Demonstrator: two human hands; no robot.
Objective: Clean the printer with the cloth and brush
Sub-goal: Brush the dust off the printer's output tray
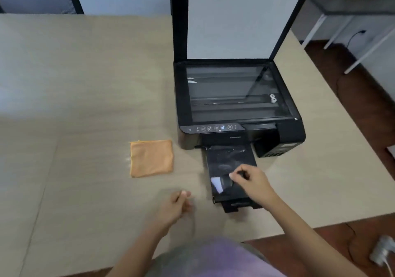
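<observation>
A wide beige wood-grain desk point(89, 88) fills the frame. Right of centre sits the black flatbed printer point(237, 105), its white-lined scanner lid point(228, 18) raised and cut off at the top edge. On its pulled-out dusty black output tray point(226, 161), the right hand point(252, 182) pinches a black-handled, white-bristled brush point(222, 183). The folded orange cloth point(151, 158) lies at centre-left. The left hand point(175, 208), at lower centre, is blurred; its grip cannot be told

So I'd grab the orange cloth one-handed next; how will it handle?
The orange cloth lies folded flat on the table, so it likely droops and unfolds when lifted. It looks thin, probably light. Pushed, it would likely bunch.
</observation>
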